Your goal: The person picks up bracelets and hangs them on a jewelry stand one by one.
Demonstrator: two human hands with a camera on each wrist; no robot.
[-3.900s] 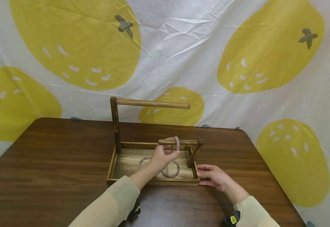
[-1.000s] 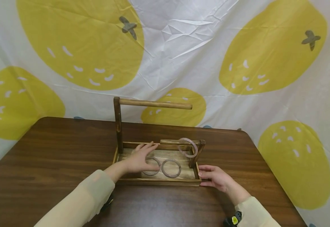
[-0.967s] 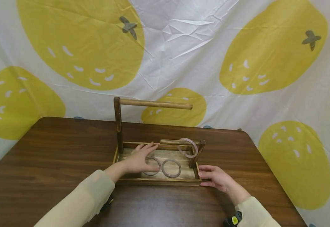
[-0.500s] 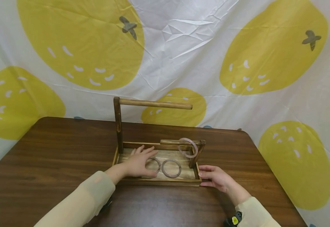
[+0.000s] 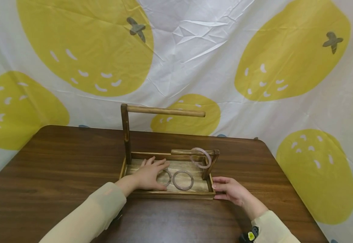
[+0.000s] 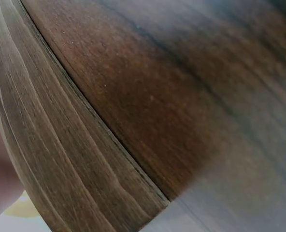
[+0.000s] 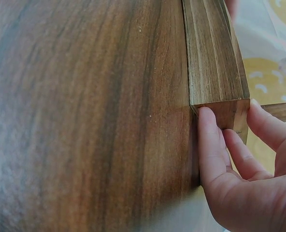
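A wooden jewelry stand (image 5: 188, 195) has a shallow tray base. Inside it, my left hand (image 5: 149, 175) reaches over a bangle (image 5: 170, 178), fingers spread, covering its left part. Whether the fingers touch that bangle cannot be told. Another bangle (image 5: 183, 189) lies flat just right of it. A pinkish bangle (image 5: 209, 160) hangs on the lower bar (image 5: 179, 152). My right hand (image 5: 232, 191) rests its extended fingers against the tray's right end, as the right wrist view shows at the tray's corner (image 7: 218, 58). The left wrist view shows mainly the tray's front wall (image 6: 61, 130).
A taller post (image 5: 125, 135) at the stand's left carries a long upper bar (image 5: 165, 111) above the tray. The stand sits on a dark brown table (image 5: 73, 168). Behind hangs a white cloth (image 5: 191, 67) with yellow fruit prints.
My left hand has let go of the pinkish bangle, which now hangs farther right on the lower bar. That hand moved left, then lowered over the left bangle. My right hand stays put.
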